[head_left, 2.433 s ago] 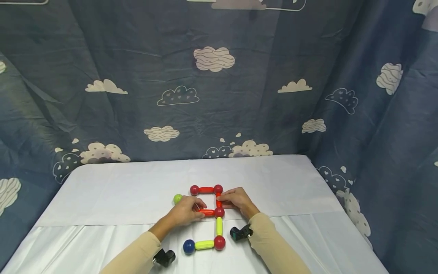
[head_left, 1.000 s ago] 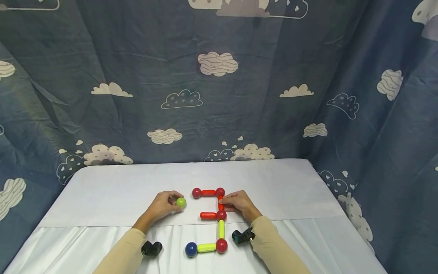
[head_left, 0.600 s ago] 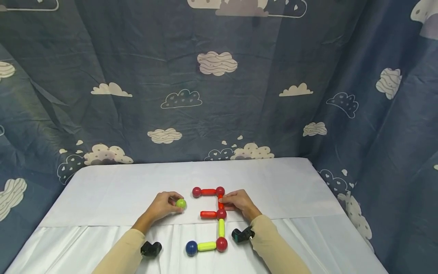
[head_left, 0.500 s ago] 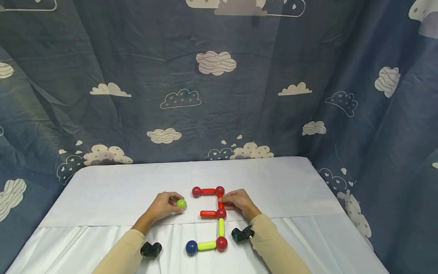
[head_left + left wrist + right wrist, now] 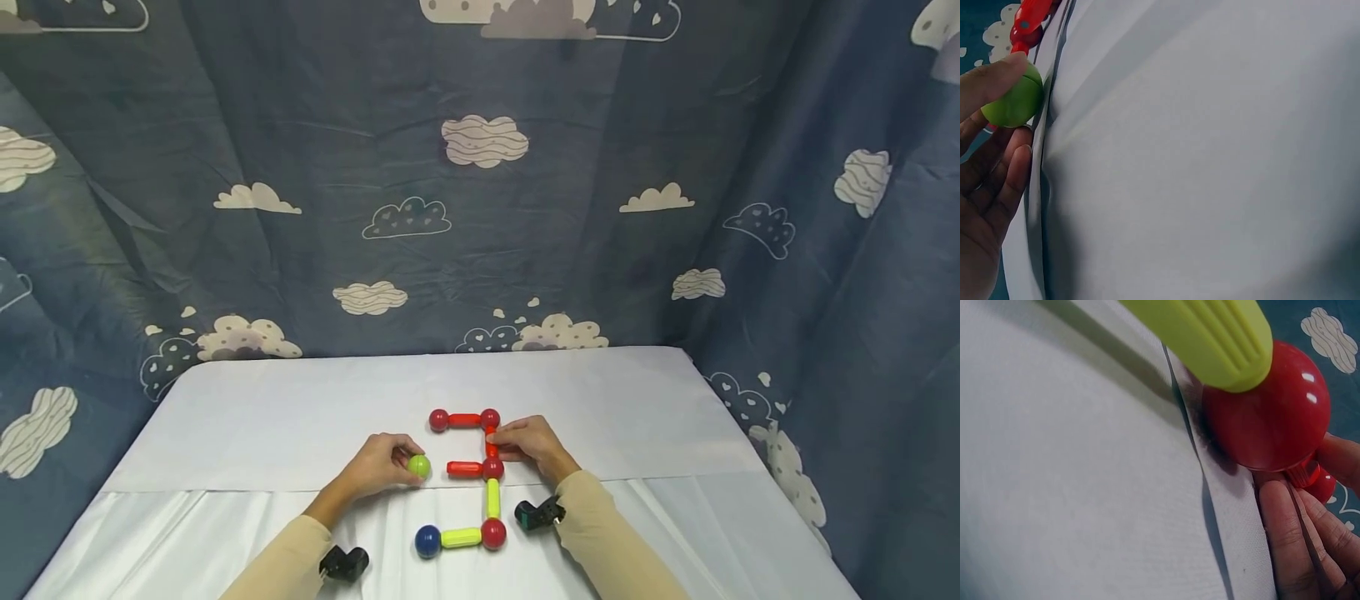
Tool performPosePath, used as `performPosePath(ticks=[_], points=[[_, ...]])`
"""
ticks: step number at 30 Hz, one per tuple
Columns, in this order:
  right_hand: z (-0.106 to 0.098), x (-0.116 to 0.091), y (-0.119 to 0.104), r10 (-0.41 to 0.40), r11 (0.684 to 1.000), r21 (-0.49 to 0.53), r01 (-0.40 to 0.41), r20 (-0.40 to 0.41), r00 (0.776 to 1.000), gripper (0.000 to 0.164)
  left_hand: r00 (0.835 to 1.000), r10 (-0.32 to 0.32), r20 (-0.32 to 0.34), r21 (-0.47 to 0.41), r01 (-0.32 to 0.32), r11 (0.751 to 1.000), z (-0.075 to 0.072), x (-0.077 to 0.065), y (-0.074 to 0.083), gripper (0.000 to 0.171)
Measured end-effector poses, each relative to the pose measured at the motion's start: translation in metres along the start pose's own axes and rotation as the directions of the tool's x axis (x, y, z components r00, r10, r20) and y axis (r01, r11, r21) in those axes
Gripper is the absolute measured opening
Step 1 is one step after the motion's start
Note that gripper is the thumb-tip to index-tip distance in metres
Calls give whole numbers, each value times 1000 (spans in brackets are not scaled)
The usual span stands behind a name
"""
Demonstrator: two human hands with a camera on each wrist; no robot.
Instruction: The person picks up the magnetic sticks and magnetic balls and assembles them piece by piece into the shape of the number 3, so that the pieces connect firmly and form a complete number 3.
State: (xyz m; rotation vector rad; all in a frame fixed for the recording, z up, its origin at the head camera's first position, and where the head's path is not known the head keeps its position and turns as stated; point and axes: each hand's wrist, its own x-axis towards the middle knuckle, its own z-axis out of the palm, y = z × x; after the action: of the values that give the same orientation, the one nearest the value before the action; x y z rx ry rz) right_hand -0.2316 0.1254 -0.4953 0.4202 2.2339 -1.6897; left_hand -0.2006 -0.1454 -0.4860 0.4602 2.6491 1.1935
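My left hand (image 5: 382, 462) pinches a lime-green ball (image 5: 419, 466) between thumb and fingers, just left of the free end of the middle red rod (image 5: 464, 470). That rod joins a red ball (image 5: 492, 468). With thumb and fingers, my right hand (image 5: 536, 440) grips the upright red rod (image 5: 491, 447) between this ball and the far right red ball (image 5: 490, 419). In the right wrist view, a large red ball (image 5: 1272, 412) and a yellow-green rod (image 5: 1210, 337) partly hide the gripped rod. The left wrist view shows the green ball (image 5: 1016, 103) under the thumb.
At the far end, a red rod (image 5: 464, 420) leads to another red ball (image 5: 438, 420). Nearer, yellow-green rods (image 5: 492, 497) link a red ball (image 5: 492, 533) and a blue ball (image 5: 428, 541). A white cloth (image 5: 637, 400) covers the table; a cloud-print curtain (image 5: 405, 275) hangs behind.
The left hand left the middle red rod, took hold of the green ball to its left, and has brought it rightward to near the rod's free end. The right hand keeps its grip.
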Motion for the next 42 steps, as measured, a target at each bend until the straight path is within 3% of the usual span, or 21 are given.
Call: performPosePath(ticks=[6,16,25,42], points=[[-1,-2,0,-5,1000,-1,5,-11,1000,25,999,46,20,-16,-45,999,5,2,4,33],[-2,-3,5,-11,1000,23,12,-10,1000,24,996,48,78,-11,-47,999,9,5,12,33],[5,-4,0,-41,999,29,42,-10,999,24,996,51,76,-5,-51,999,9,7,9,33],[-1,-6,4,-56,998,36,56,-11,998,24,991,58,119,21,-61,998,13,9,15,34]])
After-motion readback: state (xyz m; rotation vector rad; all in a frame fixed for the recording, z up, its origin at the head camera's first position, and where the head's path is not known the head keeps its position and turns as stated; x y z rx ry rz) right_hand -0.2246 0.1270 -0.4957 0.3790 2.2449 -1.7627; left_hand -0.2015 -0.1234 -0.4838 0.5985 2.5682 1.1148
